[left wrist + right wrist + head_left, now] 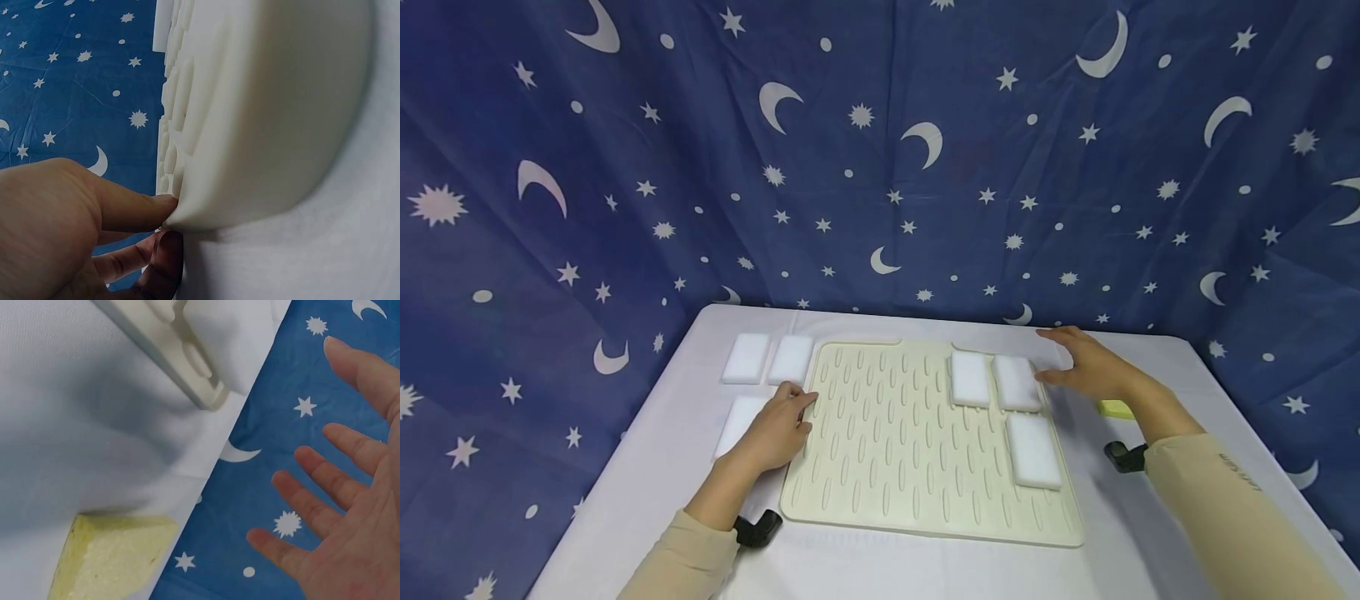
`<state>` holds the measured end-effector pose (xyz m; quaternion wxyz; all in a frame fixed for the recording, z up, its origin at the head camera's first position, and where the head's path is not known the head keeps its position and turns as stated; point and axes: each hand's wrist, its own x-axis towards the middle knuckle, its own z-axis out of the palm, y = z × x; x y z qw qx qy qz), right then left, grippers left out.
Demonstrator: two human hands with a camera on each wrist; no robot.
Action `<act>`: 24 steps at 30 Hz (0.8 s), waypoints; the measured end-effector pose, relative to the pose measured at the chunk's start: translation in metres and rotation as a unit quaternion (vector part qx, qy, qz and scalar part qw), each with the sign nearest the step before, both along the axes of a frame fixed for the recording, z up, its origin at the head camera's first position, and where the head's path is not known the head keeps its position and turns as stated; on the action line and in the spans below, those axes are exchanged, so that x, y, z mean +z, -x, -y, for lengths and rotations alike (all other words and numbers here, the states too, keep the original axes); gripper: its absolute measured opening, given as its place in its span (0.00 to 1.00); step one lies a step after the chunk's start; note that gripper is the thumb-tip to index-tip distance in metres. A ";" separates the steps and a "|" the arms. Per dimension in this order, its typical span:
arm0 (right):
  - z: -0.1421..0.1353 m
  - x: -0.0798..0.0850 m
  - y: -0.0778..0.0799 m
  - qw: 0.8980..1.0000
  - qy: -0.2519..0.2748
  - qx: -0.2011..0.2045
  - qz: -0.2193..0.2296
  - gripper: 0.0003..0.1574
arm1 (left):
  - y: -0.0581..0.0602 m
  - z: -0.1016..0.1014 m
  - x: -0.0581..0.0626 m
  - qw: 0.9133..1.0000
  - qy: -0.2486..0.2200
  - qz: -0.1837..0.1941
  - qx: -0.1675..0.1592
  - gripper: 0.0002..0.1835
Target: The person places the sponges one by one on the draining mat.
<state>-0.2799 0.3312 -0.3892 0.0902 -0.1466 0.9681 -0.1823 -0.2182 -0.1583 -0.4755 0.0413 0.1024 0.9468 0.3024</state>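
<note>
A cream ribbed draining mat [887, 433] lies on the table with three white sponges on its right part: one at the back [970, 379], one beside it [1017, 383] and one in front [1033, 450]. My left hand [778, 429] is at the mat's left edge. In the left wrist view the thumb and fingers of that hand [69, 225] pinch the edge of the mat [212, 206]. My right hand [1086, 367] hovers by the mat's back right corner, fingers spread and holding nothing. The right wrist view shows that palm [356, 550] empty.
Left of the mat lie three more white sponges, two at the back [747, 358] [791, 360] and one [741, 421] partly behind my left hand. A yellow sponge [1115, 409] sits to the right, partly hidden by my right forearm. Behind the white-covered table [865, 567] hangs a blue curtain [850, 275].
</note>
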 end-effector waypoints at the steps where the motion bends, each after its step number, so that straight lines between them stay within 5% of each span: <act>1: -0.001 0.000 0.000 1.000 -0.001 -0.001 -0.001 0.54 | 0.000 0.000 0.000 1.000 0.000 0.000 0.000 0.27; 24: -0.038 -0.009 0.005 0.998 -0.002 -0.046 0.040 0.66 | 0.000 0.001 0.002 1.000 -0.005 0.001 0.001 0.27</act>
